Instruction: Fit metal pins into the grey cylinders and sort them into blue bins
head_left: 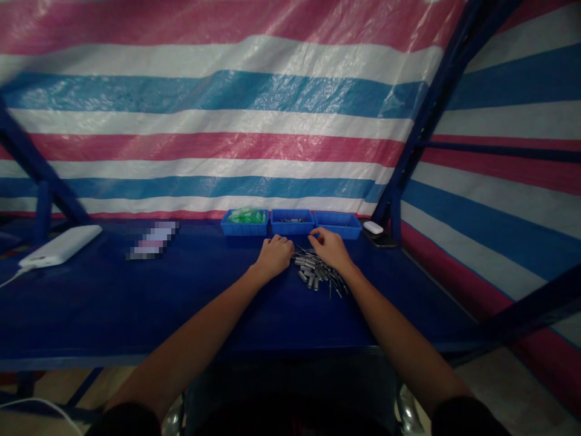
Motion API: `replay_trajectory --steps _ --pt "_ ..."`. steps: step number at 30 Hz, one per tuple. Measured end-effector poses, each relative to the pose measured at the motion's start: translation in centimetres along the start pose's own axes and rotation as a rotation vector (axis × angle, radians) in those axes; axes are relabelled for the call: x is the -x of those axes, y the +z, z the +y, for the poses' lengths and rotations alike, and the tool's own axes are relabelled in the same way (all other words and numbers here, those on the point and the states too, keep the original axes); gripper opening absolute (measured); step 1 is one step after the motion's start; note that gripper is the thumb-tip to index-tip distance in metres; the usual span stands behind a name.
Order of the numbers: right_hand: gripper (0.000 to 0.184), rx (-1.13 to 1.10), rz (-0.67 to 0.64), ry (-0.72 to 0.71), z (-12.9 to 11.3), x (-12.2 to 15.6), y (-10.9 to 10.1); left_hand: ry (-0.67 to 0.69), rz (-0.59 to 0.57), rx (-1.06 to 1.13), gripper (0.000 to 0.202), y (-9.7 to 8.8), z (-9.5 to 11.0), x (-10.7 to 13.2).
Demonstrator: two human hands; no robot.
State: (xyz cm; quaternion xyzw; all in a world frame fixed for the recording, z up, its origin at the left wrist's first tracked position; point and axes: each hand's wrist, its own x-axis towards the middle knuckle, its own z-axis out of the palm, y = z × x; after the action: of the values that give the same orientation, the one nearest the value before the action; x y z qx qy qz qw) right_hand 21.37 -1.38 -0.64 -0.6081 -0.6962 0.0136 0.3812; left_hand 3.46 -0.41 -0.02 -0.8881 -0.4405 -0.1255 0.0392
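A pile of short silver metal cylinders point(313, 282) and thin metal rods point(334, 283) lies on the blue table between and below my hands. At the left edge of the pile is my left hand point(275, 254), its fingers curled together; anything inside them is hidden. My right hand point(331, 247) hovers over the pile's upper right side with thumb and forefinger bent close together. Whatever it may pinch is too small to make out. Just beyond my hands stands a blue bin point(293, 229) with small metal parts in it.
A blue bin point(245, 229) of green plastic pieces stands at left of the row, another blue bin point(338, 232) at right. A white case point(373, 227) sits on a dark phone point(384, 241). Leftward are a blurred-out phone point(154, 240) and a white power bank point(61, 246) with cable.
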Motion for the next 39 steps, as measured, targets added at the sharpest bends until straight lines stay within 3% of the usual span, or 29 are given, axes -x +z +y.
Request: replay_trajectory --steps 4,12,19,25,30,34,39 --pt "0.019 0.033 -0.121 -0.052 -1.0 0.4 0.8 0.004 -0.019 0.018 0.018 -0.3 -0.3 0.6" --pt "0.02 0.06 -0.201 -0.074 -1.1 0.6 0.5 -0.049 0.006 0.014 0.019 -0.4 0.1 0.9" --pt "0.018 0.244 -0.298 -0.148 -1.0 0.7 0.8 -0.033 -0.007 0.047 0.016 0.3 -0.1 0.7" --pt "0.011 0.067 -0.225 -0.209 -0.9 0.7 1.0 -0.081 -0.052 0.174 0.022 0.6 -1.2 0.1" --pt "0.006 -0.033 -0.173 -0.299 -1.6 0.6 0.6 -0.064 0.036 0.326 0.03 0.7 -2.0 -0.8" --pt "0.014 -0.031 -0.152 -0.282 -2.0 0.5 0.5 -0.038 0.081 0.458 0.037 0.4 -1.8 -0.8" --pt "0.022 -0.012 -0.115 -0.212 -1.6 0.2 0.4 0.012 0.211 0.469 0.016 0.1 -1.5 -0.3"
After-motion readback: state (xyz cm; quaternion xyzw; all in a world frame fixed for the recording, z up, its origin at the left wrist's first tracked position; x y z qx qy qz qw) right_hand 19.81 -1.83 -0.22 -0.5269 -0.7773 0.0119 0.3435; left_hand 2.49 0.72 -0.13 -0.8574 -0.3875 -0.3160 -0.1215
